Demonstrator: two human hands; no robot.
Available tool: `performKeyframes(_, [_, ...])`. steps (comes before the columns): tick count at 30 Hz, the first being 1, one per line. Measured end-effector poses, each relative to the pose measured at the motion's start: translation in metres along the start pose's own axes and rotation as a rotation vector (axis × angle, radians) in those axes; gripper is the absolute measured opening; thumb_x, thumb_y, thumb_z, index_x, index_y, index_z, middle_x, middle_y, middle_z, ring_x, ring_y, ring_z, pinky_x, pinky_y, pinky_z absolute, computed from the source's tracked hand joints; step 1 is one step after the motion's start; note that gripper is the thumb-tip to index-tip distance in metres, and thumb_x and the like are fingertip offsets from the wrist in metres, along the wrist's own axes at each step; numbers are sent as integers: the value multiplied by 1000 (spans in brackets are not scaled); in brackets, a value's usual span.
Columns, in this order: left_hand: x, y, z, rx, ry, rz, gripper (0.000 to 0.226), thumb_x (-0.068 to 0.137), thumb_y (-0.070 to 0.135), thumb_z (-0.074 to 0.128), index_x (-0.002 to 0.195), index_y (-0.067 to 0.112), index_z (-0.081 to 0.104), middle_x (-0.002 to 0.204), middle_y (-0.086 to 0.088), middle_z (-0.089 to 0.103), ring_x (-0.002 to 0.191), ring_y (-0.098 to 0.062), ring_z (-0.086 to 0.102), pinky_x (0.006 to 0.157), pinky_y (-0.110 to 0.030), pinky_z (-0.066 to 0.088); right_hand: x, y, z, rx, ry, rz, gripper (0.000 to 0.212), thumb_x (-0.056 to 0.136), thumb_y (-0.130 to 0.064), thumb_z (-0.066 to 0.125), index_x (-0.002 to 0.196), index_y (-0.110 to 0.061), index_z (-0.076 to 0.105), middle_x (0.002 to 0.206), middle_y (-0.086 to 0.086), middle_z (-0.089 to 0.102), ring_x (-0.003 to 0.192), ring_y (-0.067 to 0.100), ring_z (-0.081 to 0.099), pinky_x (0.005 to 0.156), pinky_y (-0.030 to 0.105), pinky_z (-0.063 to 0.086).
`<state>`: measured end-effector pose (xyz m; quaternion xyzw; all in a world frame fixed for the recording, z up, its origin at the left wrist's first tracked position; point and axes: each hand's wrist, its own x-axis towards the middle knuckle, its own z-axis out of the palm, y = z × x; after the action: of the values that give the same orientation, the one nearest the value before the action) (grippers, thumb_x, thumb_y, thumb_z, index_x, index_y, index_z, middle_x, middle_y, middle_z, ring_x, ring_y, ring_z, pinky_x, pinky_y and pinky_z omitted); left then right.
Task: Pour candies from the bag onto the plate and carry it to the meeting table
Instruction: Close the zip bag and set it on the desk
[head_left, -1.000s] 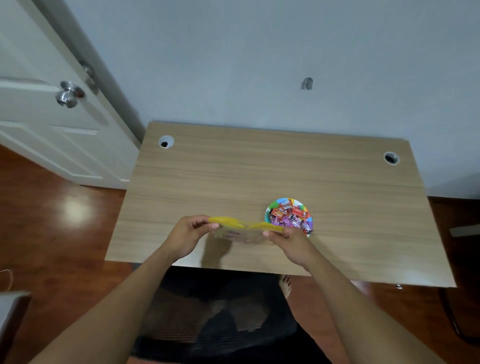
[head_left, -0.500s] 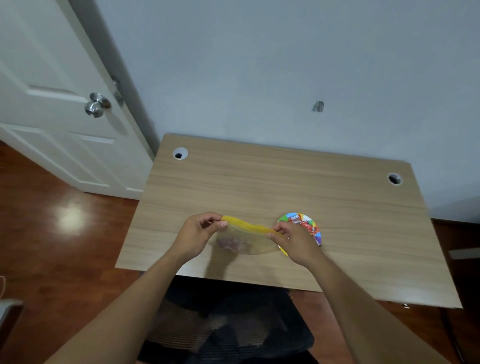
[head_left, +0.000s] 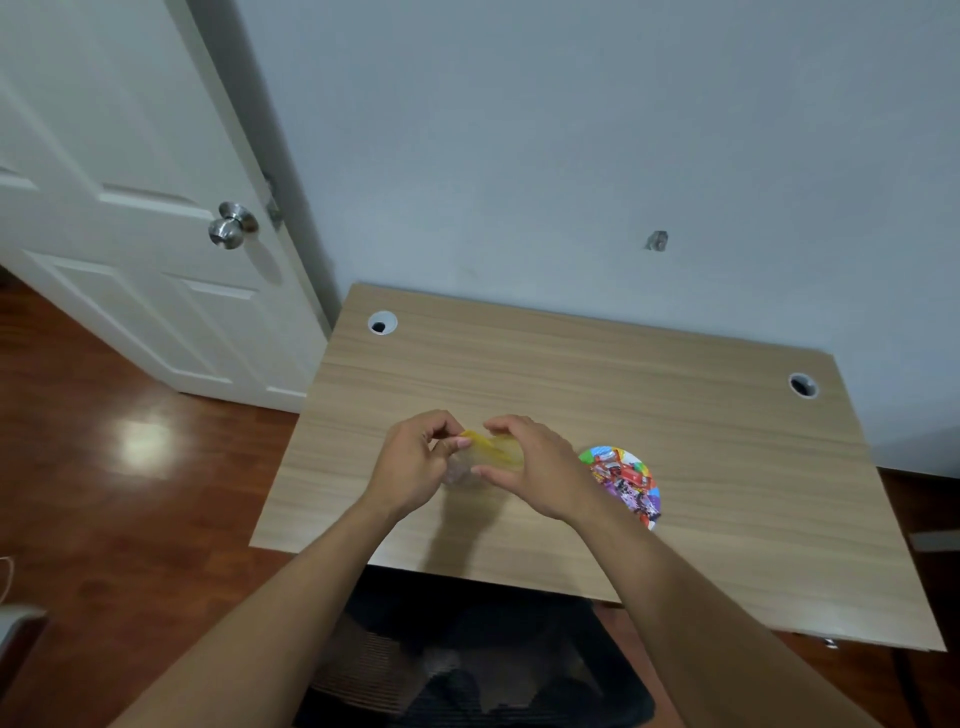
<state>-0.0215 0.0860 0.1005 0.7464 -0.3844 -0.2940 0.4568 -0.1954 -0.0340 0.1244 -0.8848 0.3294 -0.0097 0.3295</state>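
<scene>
Our left hand and right hand have drawn together, both pinching the bag, now crumpled small between them; right of that grip sits the plate, candies already poured, so carrying comes next

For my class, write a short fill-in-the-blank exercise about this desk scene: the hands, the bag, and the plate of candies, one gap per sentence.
1. Both hands, the left hand and the right hand, grip the ______ bag between them.
2. The candies lie on the plate, which sits to the ______ of the hands.
3. The plate rests on the wooden ______.
4. The door with the round metal knob stands to the ______ of the desk.

Missing words: yellow; right; desk; left
</scene>
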Motion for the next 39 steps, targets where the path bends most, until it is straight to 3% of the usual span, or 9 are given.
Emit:
performKeyframes(3, [2, 3, -4, -73, 1, 4, 28, 91, 8, 82, 78, 32, 80, 81, -6, 78, 64, -11, 68, 57, -22, 57, 9, -11, 2, -22, 38, -10, 33, 90, -56, 68, 113, -31, 71, 106, -9, 78, 103, 23, 71, 96, 50, 56])
performKeyframes(5, [3, 3, -7, -125, 31, 11, 29, 88, 6, 85, 83, 34, 82, 88, -7, 81, 74, -7, 71, 64, -15, 57, 13, -15, 3, -14, 64, 2, 33, 90, -58, 61, 103, -30, 71, 94, -9, 78, 94, 22, 71, 91, 49, 57])
performKeyframes(8, [1, 3, -11, -227, 45, -47, 9, 85, 4, 87, 91, 10, 86, 93, -12, 83, 79, -9, 73, 68, -13, 58, 16, -15, 7, 5, 80, -11, 33, 90, -60, 60, 103, -31, 70, 94, -10, 79, 93, 18, 73, 88, 47, 59])
performKeyframes(11, [0, 2, -15, -214, 31, -49, 9, 84, 5, 88, 92, 3, 85, 94, -13, 83, 83, -24, 76, 74, -24, 60, 18, -17, 8, 33, 90, -30, 29, 92, -59, 64, 105, -35, 72, 98, -15, 79, 93, 14, 72, 87, 47, 59])
performKeyframes(17, [-2, 5, -15, -76, 81, -24, 4, 85, 7, 86, 86, 9, 83, 90, -4, 81, 86, -14, 73, 67, -11, 54, 19, -26, 11, 18, 91, -33, 36, 89, -64, 55, 93, -31, 69, 92, -11, 74, 92, 19, 71, 84, 48, 59])
performKeyframes(23, [-6, 3, -4, 118, 169, 33, 8, 89, 14, 80, 84, 20, 78, 87, 9, 79, 87, -14, 74, 83, -40, 59, 21, -33, 9, -7, 115, -14, 28, 89, -58, 61, 84, -30, 64, 85, -10, 74, 90, 17, 73, 84, 46, 59])
performKeyframes(30, [-4, 12, -10, 235, 200, 75, 14, 89, 11, 73, 85, 25, 73, 87, 15, 76, 88, -12, 72, 85, -46, 59, 20, -34, 7, -41, 176, -16, 29, 94, -53, 68, 89, -25, 68, 74, -9, 64, 75, 23, 61, 74, 44, 57])
performKeyframes(35, [-5, 16, -16, 302, 195, 107, 21, 87, 8, 72, 85, 29, 71, 79, 33, 66, 86, -6, 70, 91, -50, 57, 21, -27, 9, -9, 156, -5, 42, 88, -66, 61, 96, -28, 75, 88, -8, 79, 88, 20, 74, 78, 45, 60])
performKeyframes(39, [-5, 19, -22, 280, 202, 129, 14, 89, 14, 76, 86, 27, 73, 85, 25, 72, 87, -5, 70, 90, -49, 57, 22, -24, 8, -17, 159, -6, 32, 90, -59, 67, 96, -29, 77, 89, -10, 81, 89, 18, 74, 79, 44, 60])
